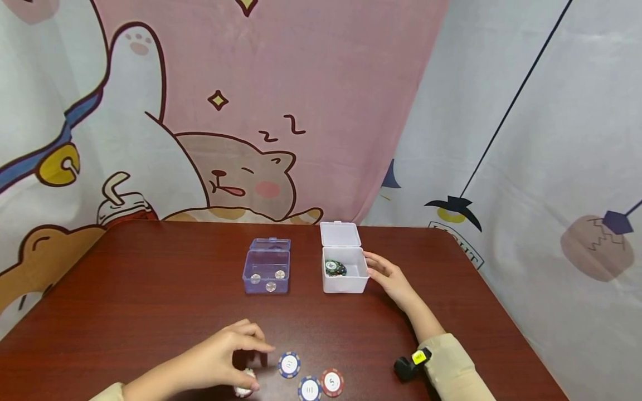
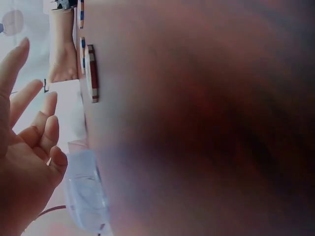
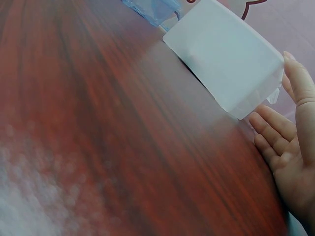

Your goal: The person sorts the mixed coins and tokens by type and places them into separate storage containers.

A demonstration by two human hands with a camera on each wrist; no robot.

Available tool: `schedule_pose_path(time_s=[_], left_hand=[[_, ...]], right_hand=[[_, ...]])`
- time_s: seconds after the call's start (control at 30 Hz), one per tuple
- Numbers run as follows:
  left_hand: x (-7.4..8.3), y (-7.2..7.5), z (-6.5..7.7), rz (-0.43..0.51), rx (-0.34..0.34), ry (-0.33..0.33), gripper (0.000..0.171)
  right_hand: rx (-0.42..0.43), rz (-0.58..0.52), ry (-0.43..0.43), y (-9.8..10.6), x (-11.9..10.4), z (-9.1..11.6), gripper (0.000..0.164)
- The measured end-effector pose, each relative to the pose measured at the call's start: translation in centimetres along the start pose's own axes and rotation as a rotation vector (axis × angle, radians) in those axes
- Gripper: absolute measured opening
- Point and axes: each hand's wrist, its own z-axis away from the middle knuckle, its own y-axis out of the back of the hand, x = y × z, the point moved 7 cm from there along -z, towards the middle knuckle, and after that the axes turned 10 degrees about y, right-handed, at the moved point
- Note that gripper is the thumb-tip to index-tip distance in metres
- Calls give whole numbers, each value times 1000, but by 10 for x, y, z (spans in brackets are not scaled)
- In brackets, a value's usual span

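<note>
In the head view my left hand (image 1: 223,353) is over the near part of the table, its thumb and fingers spread apart. Beneath its thumb, a whitish poker chip (image 1: 243,385) with reddish marks is partly hidden. Nothing sits between the fingers of the left hand (image 2: 29,147) in the left wrist view. My right hand (image 1: 393,281) rests its fingertips against the right side of an open white plastic box (image 1: 343,285), fingers loosely extended. Several dark green chips (image 1: 333,268) lie inside that box. Right of the left hand are two blue chips (image 1: 289,365) and a red chip (image 1: 332,382).
A translucent blue box (image 1: 266,287) with its lid up stands left of the white one, holding three silvery round pieces (image 1: 271,287). A black device with a yellow label (image 1: 418,357) is at the right wrist. A cartoon-print curtain (image 1: 321,83) hangs behind the table.
</note>
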Motion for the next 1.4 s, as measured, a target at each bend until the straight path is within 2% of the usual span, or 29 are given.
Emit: schedule_pose_path(time_s=[0.27,0.5,0.67,0.83,0.97,1.2,1.4], left_hand=[[-13,-7,7,38,-117,33,49],[-21,-12,13,13,-186,86,51],[-25,-13,14,-17,-198,79,54],[-24,-13,16,-40,-191,15,55],[-24,-12,18,-29,-185,-10,54],[-25,-12,16,-8,-197,-1,46],[-26,-14,15,-43,-189,-14,44]], right_hand=[[0,17,6,0,-1,-1,45],[0,8,14,0,-2,-2,46],[-6,-5,0,-1,-2,-3,45],[-11,-24,5,-2,-2,-4,46],[-12,-23,3,-2,-2,-3,46],[-2,5,8,0,0,0,46],[-3,8,15,0,-1,0,46]])
